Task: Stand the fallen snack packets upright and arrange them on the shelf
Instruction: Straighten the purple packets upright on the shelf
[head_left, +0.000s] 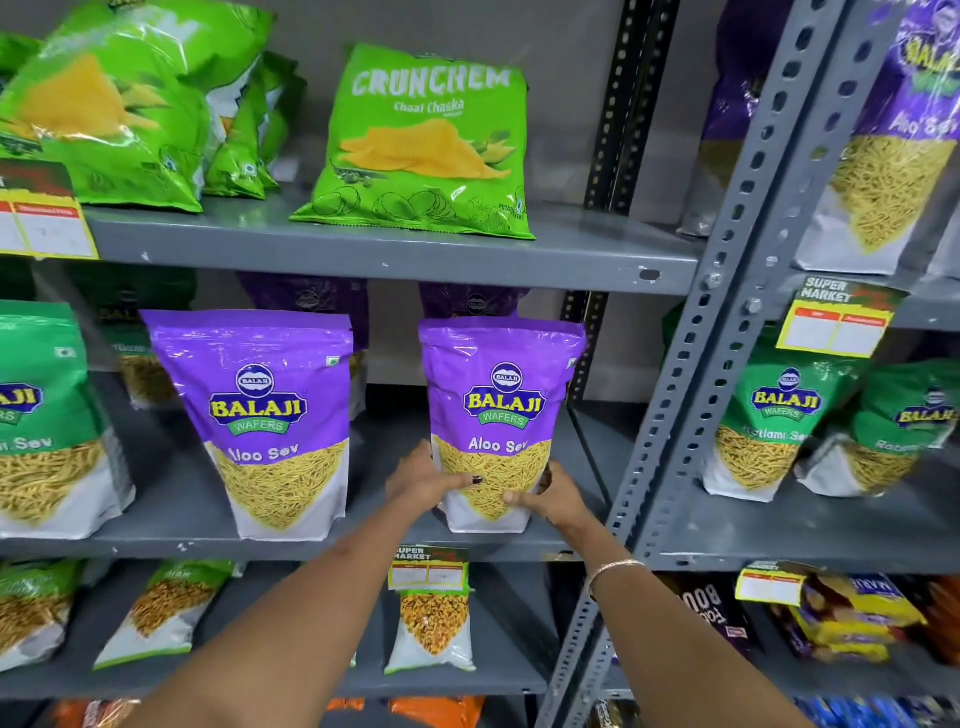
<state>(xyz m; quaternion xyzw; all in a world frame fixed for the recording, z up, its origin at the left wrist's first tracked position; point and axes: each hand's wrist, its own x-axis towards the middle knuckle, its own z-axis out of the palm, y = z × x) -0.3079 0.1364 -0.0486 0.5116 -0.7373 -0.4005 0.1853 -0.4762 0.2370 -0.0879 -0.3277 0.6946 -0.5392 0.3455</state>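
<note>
A purple Aloo Sev packet (501, 410) stands upright near the right end of the grey middle shelf (363, 548). My left hand (423, 480) grips its lower left side and my right hand (553, 499) grips its lower right corner. A second purple Aloo Sev packet (265, 415) stands upright to its left, apart from it. More purple packets stand behind both, partly hidden.
A green Crunchem packet (423, 143) leans on the upper shelf beside several green packets (119, 104). A green Sev packet (44, 415) stands at the far left. A perforated grey upright (691, 374) divides off the right-hand rack with green Ratlami Sev packets (774, 431).
</note>
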